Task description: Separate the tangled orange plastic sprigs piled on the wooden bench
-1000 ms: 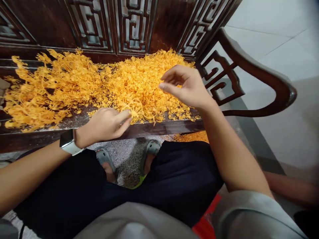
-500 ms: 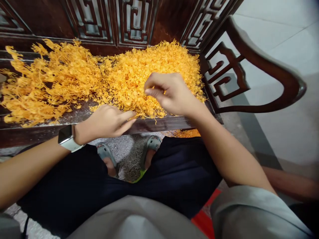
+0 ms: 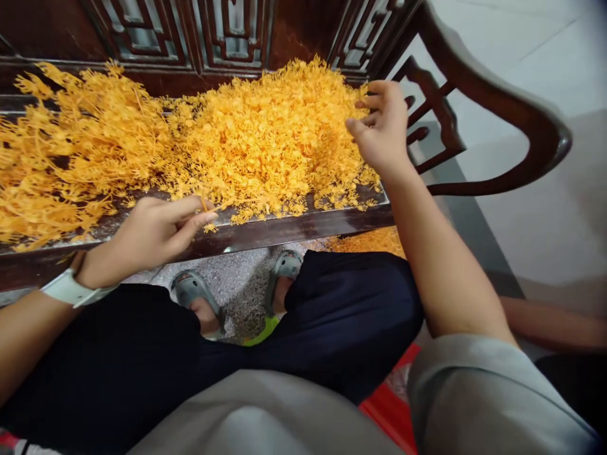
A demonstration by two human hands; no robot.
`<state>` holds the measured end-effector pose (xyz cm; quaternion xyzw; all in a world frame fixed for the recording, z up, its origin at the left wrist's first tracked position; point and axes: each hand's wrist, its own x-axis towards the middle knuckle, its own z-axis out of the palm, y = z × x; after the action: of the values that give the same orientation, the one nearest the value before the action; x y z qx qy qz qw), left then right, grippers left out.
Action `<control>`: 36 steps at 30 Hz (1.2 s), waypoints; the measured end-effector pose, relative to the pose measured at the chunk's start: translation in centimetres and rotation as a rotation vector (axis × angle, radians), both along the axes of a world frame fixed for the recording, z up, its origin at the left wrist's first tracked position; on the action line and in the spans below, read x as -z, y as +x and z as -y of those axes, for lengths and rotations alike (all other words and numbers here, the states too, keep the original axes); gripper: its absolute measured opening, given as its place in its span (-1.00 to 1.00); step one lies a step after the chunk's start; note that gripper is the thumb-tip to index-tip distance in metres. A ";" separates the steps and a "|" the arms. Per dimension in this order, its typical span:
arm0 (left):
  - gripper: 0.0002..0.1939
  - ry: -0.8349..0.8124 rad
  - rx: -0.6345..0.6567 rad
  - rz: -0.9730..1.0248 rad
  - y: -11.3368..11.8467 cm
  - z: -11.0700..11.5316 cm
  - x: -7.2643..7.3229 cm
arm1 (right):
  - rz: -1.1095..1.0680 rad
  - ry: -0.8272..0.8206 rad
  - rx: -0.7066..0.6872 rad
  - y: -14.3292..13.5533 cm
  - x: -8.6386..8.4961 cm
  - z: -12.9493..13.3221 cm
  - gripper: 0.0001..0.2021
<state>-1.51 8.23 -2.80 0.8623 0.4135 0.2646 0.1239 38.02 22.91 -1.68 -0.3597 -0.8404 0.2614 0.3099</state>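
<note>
My left hand [image 3: 154, 234] is closed in a pinch on a thin orange plastic stem [image 3: 209, 208], just over the front edge of the bench seat. Spread apart and holding nothing that I can see, the fingers of my right hand [image 3: 386, 126] hover at the right end of a heap of small yellow-orange plastic flower pieces [image 3: 265, 139]. Longer branching plastic sprigs [image 3: 104, 133] of the same colour lie in a looser heap on the left, behind my left hand. A few loose pieces sit along the seat's front edge.
Both heaps rest on a dark carved wooden bench [image 3: 284, 232] with a latticed back and a curved armrest [image 3: 516, 120] at the right. More orange pieces [image 3: 370, 241] lie beneath it. A red thing [image 3: 391, 414] is beside my right leg, and another person's arm [image 3: 559, 322] shows at the right.
My right hand has moved right, from over the middle of the heap to its right end, and its fingers have spread. My left hand has shifted left, still pinching a stem. The view moved slightly.
</note>
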 end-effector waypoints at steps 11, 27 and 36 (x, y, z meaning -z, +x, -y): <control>-0.72 0.305 0.111 -0.407 1.9 -2.0 0.0 | -0.090 -0.019 0.009 -4.9 -0.9 -0.4 -0.59; -0.76 0.120 0.349 -0.136 5.7 2.0 3.6 | -0.806 -0.294 0.726 -3.8 -1.3 -4.9 -0.57; -0.81 -0.801 -0.006 0.632 5.8 -0.6 2.3 | -0.171 0.004 0.664 0.8 1.3 -5.6 -0.41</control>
<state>4.31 8.85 -5.07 0.6238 0.4275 0.3334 0.5630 38.80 28.52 -3.02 -0.5897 -0.6491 0.1737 0.4481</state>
